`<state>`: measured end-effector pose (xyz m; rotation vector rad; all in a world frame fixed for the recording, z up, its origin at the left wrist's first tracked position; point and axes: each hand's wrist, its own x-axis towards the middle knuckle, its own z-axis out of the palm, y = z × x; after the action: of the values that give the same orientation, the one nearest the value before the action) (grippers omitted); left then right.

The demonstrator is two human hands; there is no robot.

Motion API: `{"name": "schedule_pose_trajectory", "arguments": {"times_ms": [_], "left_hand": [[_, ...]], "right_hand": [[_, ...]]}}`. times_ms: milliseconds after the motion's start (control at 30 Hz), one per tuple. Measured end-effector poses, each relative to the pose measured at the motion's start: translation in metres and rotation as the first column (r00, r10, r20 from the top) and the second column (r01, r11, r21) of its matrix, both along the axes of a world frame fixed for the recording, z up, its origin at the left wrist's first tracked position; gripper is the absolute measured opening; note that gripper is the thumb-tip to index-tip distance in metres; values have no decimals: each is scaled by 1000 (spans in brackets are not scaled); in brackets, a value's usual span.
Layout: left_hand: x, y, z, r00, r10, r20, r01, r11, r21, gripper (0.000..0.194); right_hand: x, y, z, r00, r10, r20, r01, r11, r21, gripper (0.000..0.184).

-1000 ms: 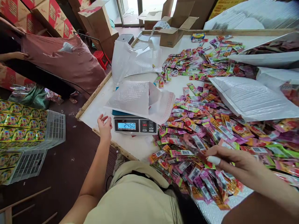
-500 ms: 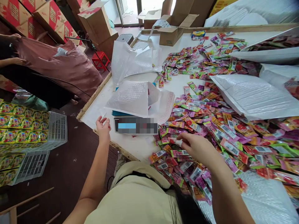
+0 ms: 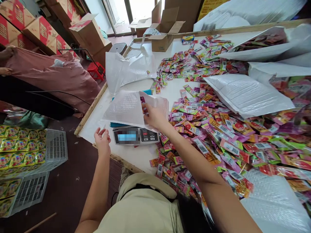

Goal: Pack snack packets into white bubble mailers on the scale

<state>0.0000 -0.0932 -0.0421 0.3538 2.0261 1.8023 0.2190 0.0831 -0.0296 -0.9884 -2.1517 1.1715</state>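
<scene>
My right hand (image 3: 152, 116) reaches to the mouth of a white bubble mailer (image 3: 126, 108) that lies on a grey digital scale (image 3: 136, 135). Its fingers pinch a small candy sachet (image 3: 143, 100) at the mailer's opening. My left hand (image 3: 102, 141) rests at the table's near edge, just left of the scale, palm up with fingers loosely apart and nothing in it. A large heap of colourful sachets (image 3: 218, 129) covers the white table (image 3: 141, 155) to the right of the scale.
More white mailers (image 3: 245, 95) lie on the sachets, and another mailer (image 3: 126, 69) behind the scale. An open cardboard box (image 3: 161, 38) stands at the far edge. White crates of yellow packs (image 3: 24, 145) sit on the floor at left. Another person's hand (image 3: 5, 71) touches a reddish sack (image 3: 53, 77).
My right hand left the sachet heap at the lower right and moved up and left to the mailer's opening with a sachet. My left hand stayed put.
</scene>
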Motion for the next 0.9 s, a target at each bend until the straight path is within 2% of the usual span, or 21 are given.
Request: {"name": "schedule_pose_trajectory", "arguments": {"times_ms": [133, 233, 300, 400, 467, 533, 633, 733, 900], "left_hand": [[-1, -3, -1, 1000, 21, 11, -21, 1000, -23, 59], [-1, -3, -3, 1000, 28, 12, -28, 999, -21, 58], [-1, -3, -3, 1000, 24, 5, -24, 1000, -6, 57], [-2, -4, -5, 1000, 27, 9, -27, 1000, 14, 55], [-1, -4, -7, 999, 30, 21, -30, 999, 15, 54], [2, -3, -8, 999, 24, 29, -24, 1000, 13, 54], [7, 0, -8, 1000, 7, 30, -8, 1000, 19, 54], [8, 1, -5, 1000, 2, 22, -3, 1000, 28, 55], [4, -4, -2, 1000, 26, 4, -26, 999, 27, 54]], "right_hand": [[-17, 7, 0, 991, -125, -45, 118, 985, -129, 19], [4, 2, 14, 989, -133, -62, 126, 986, -107, 18], [36, -8, 30, 988, -131, -77, 127, 991, -52, 16], [101, -33, 58, 978, -156, -135, 155, 988, -14, 14], [143, -51, 73, 959, -221, -176, 218, 975, -37, 13], [175, -67, 82, 942, -301, -147, 297, 954, -49, 12], [202, -81, 82, 928, -372, -27, 372, 928, -33, 15], [213, -86, 75, 921, -387, 43, 388, 921, -34, 16], [230, -85, 57, 933, -333, 136, 336, 942, -5, 22]]}}
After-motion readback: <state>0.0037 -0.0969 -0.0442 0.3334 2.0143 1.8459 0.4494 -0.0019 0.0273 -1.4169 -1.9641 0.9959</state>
